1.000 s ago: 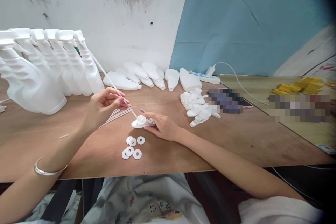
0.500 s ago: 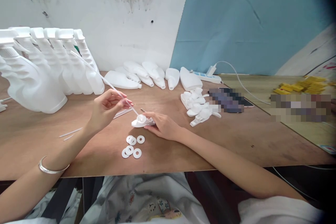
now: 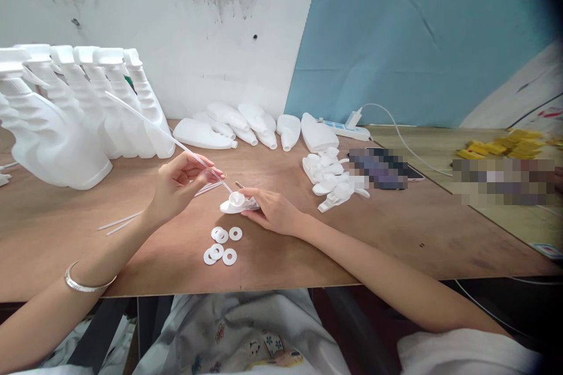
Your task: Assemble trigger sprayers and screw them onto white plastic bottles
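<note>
My left hand (image 3: 185,179) pinches a long thin white dip tube (image 3: 149,123) near its lower part. The tube slants down to the right, and its lower end meets the round collar of a white trigger spray head (image 3: 236,201). Lying on its side just above the table, that spray head is gripped by my right hand (image 3: 275,210) with thumb and fingers. I cannot tell how deep the tube sits in the collar. Several flat white ring washers (image 3: 229,256) lie on the table in front of the spray head.
Standing white spray bottles (image 3: 65,117) fill the left; several white bottles (image 3: 250,120) lie along the wall. A pile of trigger heads (image 3: 334,179) is right of centre. Loose tubes (image 3: 118,224) lie left. Behind are a power strip (image 3: 347,129) and a phone (image 3: 413,173); yellow pieces (image 3: 505,145) lie far right.
The upper end of the dip tube has swung slightly left and down. Both hands keep nearly the same places and grips.
</note>
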A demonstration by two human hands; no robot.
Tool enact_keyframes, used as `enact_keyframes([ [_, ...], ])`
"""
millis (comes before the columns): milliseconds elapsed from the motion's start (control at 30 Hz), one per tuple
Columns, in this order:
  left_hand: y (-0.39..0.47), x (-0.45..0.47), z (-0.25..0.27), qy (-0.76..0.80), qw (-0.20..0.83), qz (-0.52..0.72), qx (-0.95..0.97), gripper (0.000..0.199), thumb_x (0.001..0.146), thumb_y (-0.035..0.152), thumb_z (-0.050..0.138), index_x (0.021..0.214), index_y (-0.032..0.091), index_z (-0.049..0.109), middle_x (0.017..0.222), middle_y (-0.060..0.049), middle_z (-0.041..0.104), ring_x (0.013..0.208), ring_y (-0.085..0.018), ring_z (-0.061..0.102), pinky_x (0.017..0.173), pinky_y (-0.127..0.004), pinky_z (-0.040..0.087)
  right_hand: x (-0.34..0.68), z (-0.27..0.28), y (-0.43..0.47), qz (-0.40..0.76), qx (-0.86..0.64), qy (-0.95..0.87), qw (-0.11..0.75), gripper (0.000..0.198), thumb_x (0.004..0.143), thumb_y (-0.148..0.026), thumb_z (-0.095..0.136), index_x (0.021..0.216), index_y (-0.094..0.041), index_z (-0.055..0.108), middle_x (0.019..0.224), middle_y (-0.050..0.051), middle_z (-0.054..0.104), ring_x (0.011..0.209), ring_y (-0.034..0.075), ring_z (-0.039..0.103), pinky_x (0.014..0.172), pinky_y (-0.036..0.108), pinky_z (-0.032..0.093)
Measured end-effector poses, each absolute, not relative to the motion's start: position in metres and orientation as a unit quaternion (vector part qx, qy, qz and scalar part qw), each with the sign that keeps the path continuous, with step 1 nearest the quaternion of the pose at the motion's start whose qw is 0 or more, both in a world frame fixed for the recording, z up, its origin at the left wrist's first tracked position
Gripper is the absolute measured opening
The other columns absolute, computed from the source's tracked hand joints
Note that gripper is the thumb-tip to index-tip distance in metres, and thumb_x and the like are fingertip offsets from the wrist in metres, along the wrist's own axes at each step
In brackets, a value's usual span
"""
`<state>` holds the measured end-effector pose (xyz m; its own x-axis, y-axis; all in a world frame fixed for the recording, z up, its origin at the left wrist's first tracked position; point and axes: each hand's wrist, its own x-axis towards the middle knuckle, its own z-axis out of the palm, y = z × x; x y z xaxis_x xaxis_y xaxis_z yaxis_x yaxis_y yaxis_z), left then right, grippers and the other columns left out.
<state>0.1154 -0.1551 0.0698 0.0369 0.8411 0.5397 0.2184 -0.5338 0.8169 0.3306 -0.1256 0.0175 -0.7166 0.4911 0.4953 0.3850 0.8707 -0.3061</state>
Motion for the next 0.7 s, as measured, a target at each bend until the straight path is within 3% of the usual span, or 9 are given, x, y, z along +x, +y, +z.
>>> enact_keyframes([
  [367,-0.154,0.128,0.049,0.331,0.366,0.536,0.685,0.012,0.074,0.024,0.064,0.077,0.015,0.057,0.077,-0.005,0.067,0.076,-0.020,0.066,0.072,-0.034,0.055,0.331,0.015,-0.124,0.078,-0.242,-0.923,0.288,0.036,0.085,-0.028,0.050,0.118,-0.018,0.041,0.108,0.009,0.063,0.099,0.021,0.060,0.080,0.034,0.050],
  [700,-0.148,0.133,0.044,0.345,0.382,0.548,0.659,0.012,0.070,0.020,0.068,0.075,0.014,0.058,0.078,-0.004,0.065,0.077,-0.017,0.063,0.071,-0.031,0.053,0.331,0.012,-0.123,0.066,-0.228,-0.922,0.305,0.036,0.085,-0.028,0.049,0.119,-0.017,0.041,0.108,0.009,0.062,0.099,0.020,0.060,0.080,0.033,0.050],
])
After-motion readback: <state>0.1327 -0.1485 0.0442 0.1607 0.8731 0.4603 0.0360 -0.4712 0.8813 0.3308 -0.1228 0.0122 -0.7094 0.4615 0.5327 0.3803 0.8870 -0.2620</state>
